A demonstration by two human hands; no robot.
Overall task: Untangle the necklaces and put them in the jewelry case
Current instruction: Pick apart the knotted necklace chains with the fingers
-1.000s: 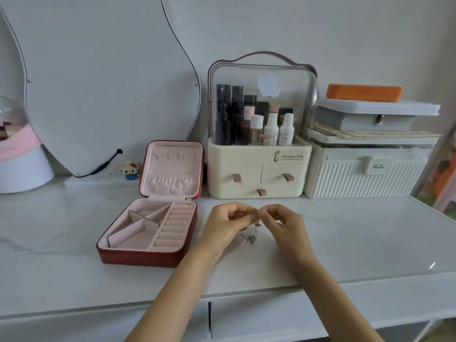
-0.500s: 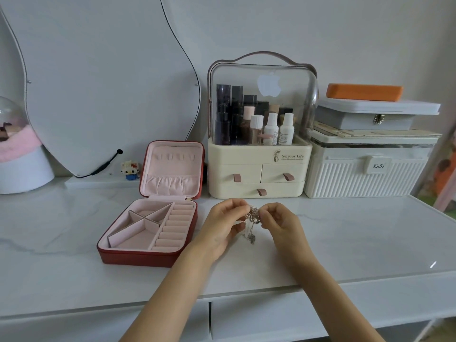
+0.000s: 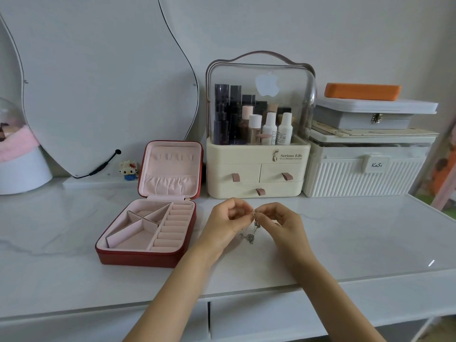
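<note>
Both hands — left hand [image 3: 225, 224] and right hand [image 3: 283, 224] — pinch the tangled necklaces [image 3: 253, 227] above the worktop [image 3: 345, 238]. Untangling seems barely begun; the open jewelry case [image 3: 148, 233], well left, holds nothing yet.

- White marble-pattern counter [image 3: 370, 243] spans the lower frame.
- Curved mirror [image 3: 98, 82], upper left, leans on the wall.
- Cream cosmetics organiser [image 3: 256, 166], centre, clear-domed, bottles inside, three drawers.
- White ribbed box [image 3: 357, 178], right, stacked with a grey case [image 3: 365, 119] and orange block [image 3: 362, 91].
- Small toy figure [image 3: 128, 169] below the mirror.
- Glass dome [image 3: 9, 124], far left.
</note>
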